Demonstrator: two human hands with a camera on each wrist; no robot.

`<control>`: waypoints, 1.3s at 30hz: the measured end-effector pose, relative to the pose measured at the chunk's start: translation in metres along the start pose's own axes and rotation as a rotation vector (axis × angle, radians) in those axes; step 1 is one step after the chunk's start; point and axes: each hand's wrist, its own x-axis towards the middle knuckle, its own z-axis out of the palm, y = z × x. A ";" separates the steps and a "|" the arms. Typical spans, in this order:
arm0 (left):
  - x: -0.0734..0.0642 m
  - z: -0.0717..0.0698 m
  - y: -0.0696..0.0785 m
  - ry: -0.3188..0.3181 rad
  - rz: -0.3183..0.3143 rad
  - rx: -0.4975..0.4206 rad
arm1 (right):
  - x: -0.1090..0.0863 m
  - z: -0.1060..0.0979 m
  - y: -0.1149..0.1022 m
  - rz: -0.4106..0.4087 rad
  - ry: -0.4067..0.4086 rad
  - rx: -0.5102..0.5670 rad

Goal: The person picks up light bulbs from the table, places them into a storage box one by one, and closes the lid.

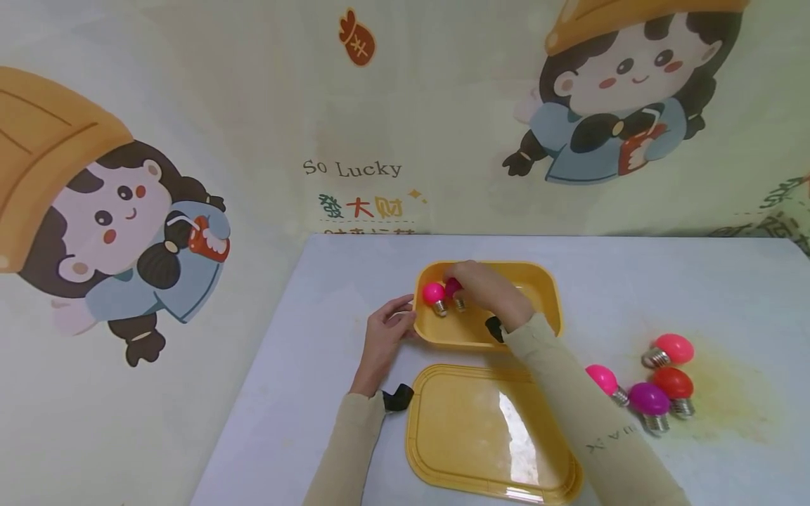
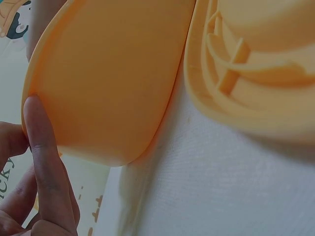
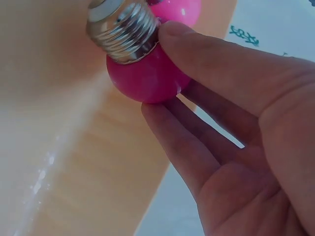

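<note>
My right hand (image 1: 484,284) reaches into a yellow plastic box (image 1: 545,299) and pinches a magenta light bulb (image 3: 142,81) by its globe, between thumb and fingertips. The bulb's silver screw base points away from the palm in the right wrist view. Beside it, inside the box, lies a hot pink bulb (image 1: 433,293) at the left end. My left hand (image 1: 387,329) is at the box's left end, its extended fingers (image 2: 42,132) touching the outer wall near the rim.
A yellow lid (image 1: 468,429) lies on the white table (image 1: 304,393) in front of the box. To the right sit several loose bulbs: a pink-red one (image 1: 674,348), a red one (image 1: 673,383), a purple one (image 1: 649,398) and a pink one (image 1: 602,379) partly behind the right sleeve.
</note>
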 end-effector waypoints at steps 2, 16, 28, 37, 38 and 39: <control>0.000 0.001 0.000 -0.012 0.004 -0.004 | 0.001 0.001 0.003 0.010 -0.007 0.010; -0.001 0.002 0.001 -0.018 0.009 0.001 | 0.003 0.005 0.009 0.016 -0.034 -0.007; -0.004 0.001 0.002 -0.003 0.012 0.013 | -0.010 -0.002 0.004 0.030 0.008 0.033; -0.004 0.000 0.001 -0.007 0.019 0.014 | -0.024 -0.008 0.004 -0.028 0.075 -0.029; -0.004 0.000 0.001 -0.006 0.019 0.015 | -0.025 -0.008 0.005 -0.031 0.080 -0.036; -0.004 0.000 0.000 -0.006 0.018 0.017 | -0.027 -0.009 0.005 -0.037 0.088 -0.046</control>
